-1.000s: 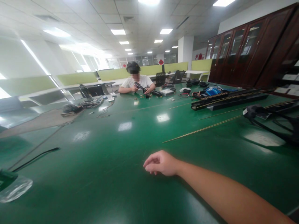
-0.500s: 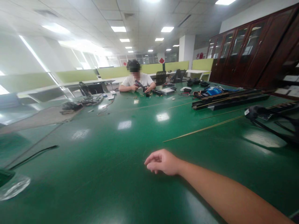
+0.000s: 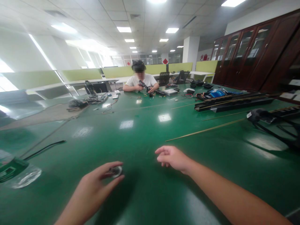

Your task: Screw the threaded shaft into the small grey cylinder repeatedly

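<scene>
My left hand (image 3: 98, 184) holds a small round object (image 3: 117, 171) with a pale, silvery rim and a dark middle. Thumb and fingers pinch it from its two sides, above the green tabletop (image 3: 140, 200); its exact kind I cannot make out. To the right, my right hand (image 3: 172, 158) is over the table with fingers loosely curled and apart, and nothing shows in it. Just beyond that hand lie thin brass-coloured rods (image 3: 194, 133). A clear plastic bottle with a green label (image 3: 16, 172) lies at the left, partly out of view.
A black cable (image 3: 44, 150) runs near the bottle. Across the table a person (image 3: 140, 81) handles a dark power tool (image 3: 143, 84). Long black channels (image 3: 234, 101) and a black strapped item (image 3: 262, 117) lie at the right. Far left is a grey cloth (image 3: 44, 115).
My left hand has come into view from the lower left with the small round object in its fingers. The right hand appears slightly farther right and higher; the view has shifted a little.
</scene>
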Available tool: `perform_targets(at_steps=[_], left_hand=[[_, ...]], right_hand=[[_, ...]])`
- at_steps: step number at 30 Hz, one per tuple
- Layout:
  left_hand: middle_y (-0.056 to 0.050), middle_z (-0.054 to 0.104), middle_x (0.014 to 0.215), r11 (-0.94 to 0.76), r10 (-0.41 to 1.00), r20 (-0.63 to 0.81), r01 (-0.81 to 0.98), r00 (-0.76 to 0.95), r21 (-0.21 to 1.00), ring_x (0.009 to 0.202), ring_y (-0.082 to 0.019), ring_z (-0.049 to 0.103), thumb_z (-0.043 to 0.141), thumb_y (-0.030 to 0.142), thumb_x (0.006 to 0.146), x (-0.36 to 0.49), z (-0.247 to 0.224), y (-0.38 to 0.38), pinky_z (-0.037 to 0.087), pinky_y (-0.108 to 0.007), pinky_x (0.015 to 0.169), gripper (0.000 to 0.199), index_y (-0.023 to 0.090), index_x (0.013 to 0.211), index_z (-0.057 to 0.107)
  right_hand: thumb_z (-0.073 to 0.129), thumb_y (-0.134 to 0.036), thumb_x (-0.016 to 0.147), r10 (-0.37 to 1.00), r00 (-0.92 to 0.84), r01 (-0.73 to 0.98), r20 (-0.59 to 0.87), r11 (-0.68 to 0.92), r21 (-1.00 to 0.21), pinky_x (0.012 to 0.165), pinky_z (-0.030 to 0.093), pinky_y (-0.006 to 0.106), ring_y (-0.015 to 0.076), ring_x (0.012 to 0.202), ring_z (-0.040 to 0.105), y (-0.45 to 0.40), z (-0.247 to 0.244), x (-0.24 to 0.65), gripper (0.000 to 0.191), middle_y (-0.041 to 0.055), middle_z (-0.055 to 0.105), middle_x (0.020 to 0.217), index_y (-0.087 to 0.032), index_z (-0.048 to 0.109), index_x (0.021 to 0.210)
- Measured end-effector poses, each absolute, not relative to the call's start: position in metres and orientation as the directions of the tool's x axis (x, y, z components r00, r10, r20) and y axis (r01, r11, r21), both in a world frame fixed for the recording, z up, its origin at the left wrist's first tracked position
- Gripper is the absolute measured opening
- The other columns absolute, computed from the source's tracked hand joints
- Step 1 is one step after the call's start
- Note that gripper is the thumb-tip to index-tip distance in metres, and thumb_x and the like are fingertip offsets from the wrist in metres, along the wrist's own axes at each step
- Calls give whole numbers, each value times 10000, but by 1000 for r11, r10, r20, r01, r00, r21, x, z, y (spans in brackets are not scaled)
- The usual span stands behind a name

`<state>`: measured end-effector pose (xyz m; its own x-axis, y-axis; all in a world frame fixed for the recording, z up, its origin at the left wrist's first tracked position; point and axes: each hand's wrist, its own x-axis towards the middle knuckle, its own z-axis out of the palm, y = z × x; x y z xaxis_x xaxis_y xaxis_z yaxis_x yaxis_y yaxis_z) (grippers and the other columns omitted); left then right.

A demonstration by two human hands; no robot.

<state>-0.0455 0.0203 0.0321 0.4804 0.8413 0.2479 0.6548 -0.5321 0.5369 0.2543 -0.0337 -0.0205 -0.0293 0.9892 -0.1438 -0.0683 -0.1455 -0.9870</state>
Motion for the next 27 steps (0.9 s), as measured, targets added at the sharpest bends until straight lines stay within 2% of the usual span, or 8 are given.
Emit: perform_targets(at_steps=[1, 3, 7, 11, 16, 19, 22, 27], left_hand=[[-41, 729, 958, -558, 807, 208, 599, 553, 574, 818, -216, 703, 723, 470, 792, -23, 30, 24, 613, -345, 775, 367, 229, 1068, 704], [-34, 706, 1033, -612, 737, 234, 481, 634, 628, 882, -197, 681, 707, 325, 797, 23, 23, 29, 587, -311, 799, 244, 231, 1022, 700], [-17, 689, 941, -680, 662, 305, 377, 684, 630, 872, -183, 638, 670, 158, 782, 76, 0, 29, 519, -296, 793, 150, 225, 915, 691], [-13, 712, 992, -644, 678, 286, 360, 677, 675, 914, -182, 657, 701, 191, 789, 70, -16, 27, 515, -297, 845, 218, 241, 1002, 697], [-15, 727, 1053, -431, 772, 159, 323, 615, 843, 944, -192, 685, 761, 263, 752, 63, -15, 29, 547, -296, 864, 360, 241, 1100, 672], [-16, 728, 990, -331, 789, 115, 259, 604, 907, 894, -182, 693, 774, 282, 741, 67, -14, 29, 565, -283, 843, 342, 207, 1049, 645], [-17, 721, 943, -307, 781, 109, 226, 615, 924, 882, -178, 688, 767, 319, 770, 69, -16, 30, 563, -289, 869, 281, 192, 990, 647], [-44, 715, 1030, -386, 770, 151, 264, 619, 884, 914, -195, 682, 730, 368, 818, 67, -18, 32, 562, -320, 883, 330, 205, 1099, 673]], right_hand=[[672, -137, 754, 989, -14, -65, -146, -147, -987, 517, 393, 218, 107, 599, 581, -34, -22, 256, 300, -22, 606, 768, -150, 636, 1052], [639, -79, 741, 994, 27, -20, -109, -108, -994, 525, 407, 217, 105, 613, 572, -36, -26, 260, 346, -20, 604, 796, -151, 618, 1079], [576, 19, 725, 992, 26, 259, 125, 114, -959, 627, 455, 232, 99, 666, 560, -41, -36, 263, 396, -6, 637, 875, -172, 638, 1066], [550, 21, 753, 965, -41, 412, 261, 254, -875, 600, 445, 220, 98, 646, 557, -49, -37, 260, 416, -12, 656, 909, -221, 632, 1081], [613, -13, 755, 953, -15, 434, 302, 278, -857, 622, 464, 219, 98, 672, 585, -56, -30, 257, 443, -12, 653, 964, -234, 578, 1137], [598, -11, 777, 947, 3, 456, 320, 284, -844, 640, 469, 222, 98, 686, 577, -56, -27, 257, 424, -10, 647, 967, -232, 573, 1138], [586, -10, 788, 952, 13, 457, 305, 265, -849, 647, 475, 226, 94, 677, 572, -55, -27, 258, 438, -3, 637, 973, -226, 566, 1169], [570, -20, 808, 958, 25, 447, 285, 244, -861, 668, 486, 234, 99, 704, 585, -53, -31, 258, 456, 1, 641, 985, -230, 553, 1213]])
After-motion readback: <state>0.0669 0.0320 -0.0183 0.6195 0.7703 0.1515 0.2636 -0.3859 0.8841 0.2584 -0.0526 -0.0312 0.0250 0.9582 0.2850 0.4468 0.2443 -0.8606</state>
